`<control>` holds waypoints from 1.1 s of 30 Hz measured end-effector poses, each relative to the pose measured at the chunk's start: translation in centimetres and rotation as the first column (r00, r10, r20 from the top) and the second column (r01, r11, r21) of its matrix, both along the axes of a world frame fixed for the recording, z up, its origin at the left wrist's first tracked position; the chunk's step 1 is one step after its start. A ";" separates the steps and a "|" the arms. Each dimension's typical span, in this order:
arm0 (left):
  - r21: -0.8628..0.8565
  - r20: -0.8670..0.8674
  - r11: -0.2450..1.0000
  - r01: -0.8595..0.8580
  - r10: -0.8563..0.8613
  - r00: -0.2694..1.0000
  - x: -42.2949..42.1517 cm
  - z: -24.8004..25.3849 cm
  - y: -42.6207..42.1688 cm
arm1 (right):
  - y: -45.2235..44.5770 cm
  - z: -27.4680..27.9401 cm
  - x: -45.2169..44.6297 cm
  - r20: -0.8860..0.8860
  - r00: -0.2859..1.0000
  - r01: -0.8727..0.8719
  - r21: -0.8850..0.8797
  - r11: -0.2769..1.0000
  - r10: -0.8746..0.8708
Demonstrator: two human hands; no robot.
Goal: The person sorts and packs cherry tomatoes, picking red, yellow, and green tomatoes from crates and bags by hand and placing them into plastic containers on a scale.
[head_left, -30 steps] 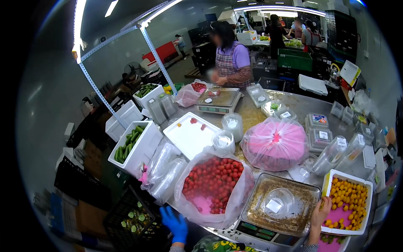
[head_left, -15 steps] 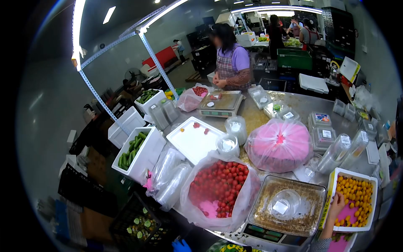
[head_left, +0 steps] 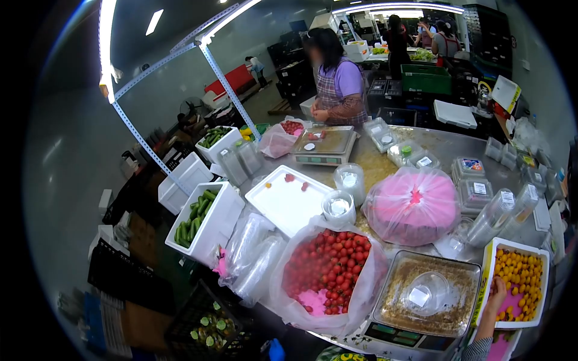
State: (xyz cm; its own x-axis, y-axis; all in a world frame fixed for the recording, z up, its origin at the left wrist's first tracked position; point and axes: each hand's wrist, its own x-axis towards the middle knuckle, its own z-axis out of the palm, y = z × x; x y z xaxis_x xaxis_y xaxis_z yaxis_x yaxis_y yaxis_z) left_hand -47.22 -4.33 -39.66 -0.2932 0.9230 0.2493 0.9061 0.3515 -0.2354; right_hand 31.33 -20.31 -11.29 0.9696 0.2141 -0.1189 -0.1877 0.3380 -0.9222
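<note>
My right hand [head_left: 498,292] reaches over the left wall of a white foam box [head_left: 540,296] of yellow cherry tomatoes [head_left: 519,269]. Its fingers look curled near the fruit; whatever they may hold is hidden. At the bottom edge shows a small part of my left hand [head_left: 276,350] in a blue glove, its fingers mostly out of view. Left of the box, a round clear plastic container [head_left: 438,285] with a white label rests on a stained weighing scale [head_left: 395,301]. Beside the scale stands an open plastic bag [head_left: 278,295] of red cherry tomatoes [head_left: 340,265].
A tied bag with pink lining [head_left: 412,207] and stacked clear containers [head_left: 480,196] cover the table's right. A white foam lid [head_left: 283,201] and a box of cucumbers [head_left: 224,224] are leftward. Across the table, a co-worker [head_left: 340,84] stands by another scale [head_left: 328,160].
The view has shifted, so the table things appear farther right. My right hand stays at the yellow tomato box, lower along its inner left side. Less of my blue-gloved left hand shows.
</note>
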 end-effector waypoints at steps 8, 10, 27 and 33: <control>0.231 0.940 0.914 -0.333 -0.122 0.318 12.0 13.6 3.5 | 0.3 -0.1 0.2 0.008 1.000 0.015 0.010 1.000 -0.015; 0.205 0.971 0.906 -0.370 -0.140 0.194 13.8 13.4 5.1 | 0.3 0.3 -0.2 -0.006 1.000 -0.009 0.017 1.000 0.009; -0.123 0.964 0.975 -0.185 0.162 0.213 14.6 0.7 8.7 | -0.8 -1.1 0.6 0.045 0.998 -0.038 0.008 0.999 0.038; -0.529 0.566 0.848 0.027 0.329 0.756 14.1 1.7 9.2 | -0.8 -1.3 0.5 0.006 1.000 -0.008 0.016 1.000 0.008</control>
